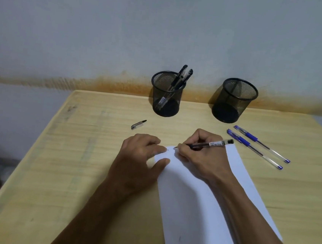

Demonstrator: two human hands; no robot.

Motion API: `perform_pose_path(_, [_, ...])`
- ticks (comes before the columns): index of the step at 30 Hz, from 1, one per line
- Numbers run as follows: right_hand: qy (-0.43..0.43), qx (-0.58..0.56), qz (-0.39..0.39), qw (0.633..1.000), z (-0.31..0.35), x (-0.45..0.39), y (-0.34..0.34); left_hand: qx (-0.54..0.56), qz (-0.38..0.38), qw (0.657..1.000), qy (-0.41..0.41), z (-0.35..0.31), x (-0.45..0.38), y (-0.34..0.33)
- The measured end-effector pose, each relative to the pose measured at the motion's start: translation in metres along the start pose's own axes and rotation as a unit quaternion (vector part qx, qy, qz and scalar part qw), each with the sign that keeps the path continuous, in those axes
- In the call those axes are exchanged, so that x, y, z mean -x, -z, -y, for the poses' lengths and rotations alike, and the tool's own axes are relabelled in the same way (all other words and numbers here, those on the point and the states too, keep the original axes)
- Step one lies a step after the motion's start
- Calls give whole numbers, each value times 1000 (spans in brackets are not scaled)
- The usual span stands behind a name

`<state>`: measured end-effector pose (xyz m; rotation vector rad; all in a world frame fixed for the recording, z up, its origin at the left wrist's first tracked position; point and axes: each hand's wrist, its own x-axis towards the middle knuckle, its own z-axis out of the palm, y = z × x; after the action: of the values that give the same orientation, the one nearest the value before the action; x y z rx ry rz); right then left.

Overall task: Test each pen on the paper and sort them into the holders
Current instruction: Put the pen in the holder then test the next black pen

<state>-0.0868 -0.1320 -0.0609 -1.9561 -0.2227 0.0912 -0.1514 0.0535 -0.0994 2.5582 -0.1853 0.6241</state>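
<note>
wooden table | grey wall, rust-stained base | paper

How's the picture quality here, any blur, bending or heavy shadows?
Head view: wide-angle bending curves the pale wooden table's edges; light is dim and soft, with faint shadow under the right hand on the white paper sheet; the two black mesh holders look fairly sharp, corners softer.

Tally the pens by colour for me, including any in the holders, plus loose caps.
Black pens: 3, two in the left holder, one in the right hand
Blue pens: 2
Loose caps: 1
Total: 6
</note>
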Motion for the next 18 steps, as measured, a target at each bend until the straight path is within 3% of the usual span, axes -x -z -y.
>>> perform_pose_path(8, [9,-25,-3,1000,-2,-1,-3,-14,43,999,3,-2,-8,5])
perform_pose_path(18, [13,-33,-8,999,-9,-4,-5,13,37,999,11,-2,-7,6])
